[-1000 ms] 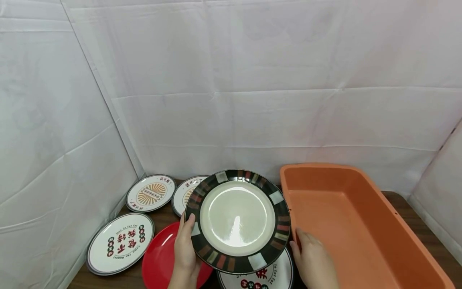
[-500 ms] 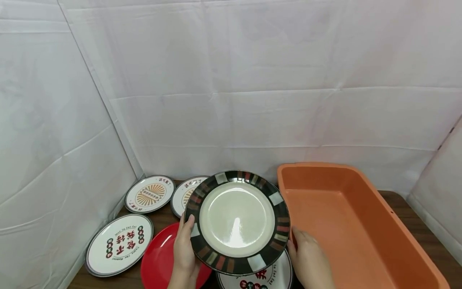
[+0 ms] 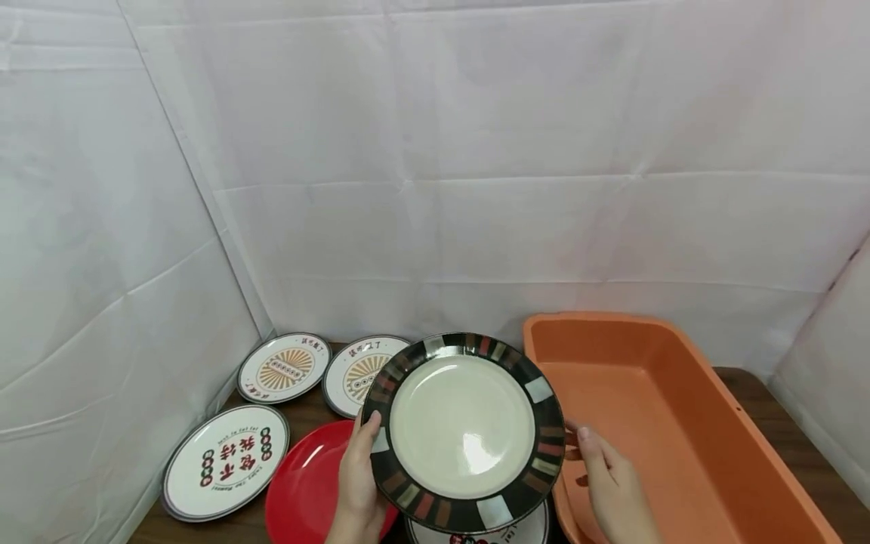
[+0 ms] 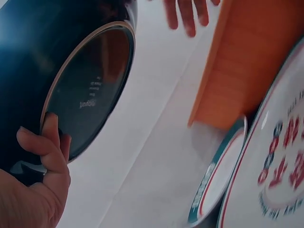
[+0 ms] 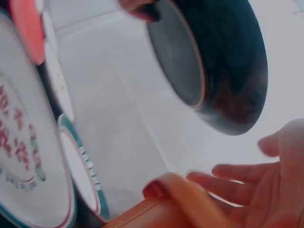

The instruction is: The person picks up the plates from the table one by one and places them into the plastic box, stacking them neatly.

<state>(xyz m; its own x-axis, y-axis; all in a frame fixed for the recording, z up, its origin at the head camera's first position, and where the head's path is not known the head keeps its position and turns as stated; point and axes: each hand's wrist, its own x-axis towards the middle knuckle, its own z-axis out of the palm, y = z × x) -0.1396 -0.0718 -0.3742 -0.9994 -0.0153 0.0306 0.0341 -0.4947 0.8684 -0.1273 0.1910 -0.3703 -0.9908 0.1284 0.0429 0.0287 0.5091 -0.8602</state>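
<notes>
A plate [image 3: 464, 427] with a cream centre and a black rim of coloured blocks hangs tilted in the air. My left hand [image 3: 358, 483] grips its left edge, thumb on the rim. The left wrist view shows the plate's dark underside [image 4: 92, 95] with curled left fingers against its foot ring. My right hand [image 3: 615, 487] hovers by the plate's right side, over the near wall of the orange tub [image 3: 628, 408]. In the right wrist view its fingers [image 5: 237, 183] are extended, apart from the plate. Beneath the held plate lie a red plate [image 3: 306, 483] and a partly hidden white plate [image 3: 537, 529].
Two white plates with sunburst prints, a left one [image 3: 285, 368] and a right one [image 3: 360, 378], lie at the back. A white plate with red characters [image 3: 227, 462] lies at left. A green-rimmed plate [image 4: 221, 175] stands out in the wrist views. White cloth walls [image 3: 435, 189] enclose the table.
The held plate has shifted slightly right and down with my left hand. My right hand has moved a little right, away from the plate's edge, and its fingers are extended.
</notes>
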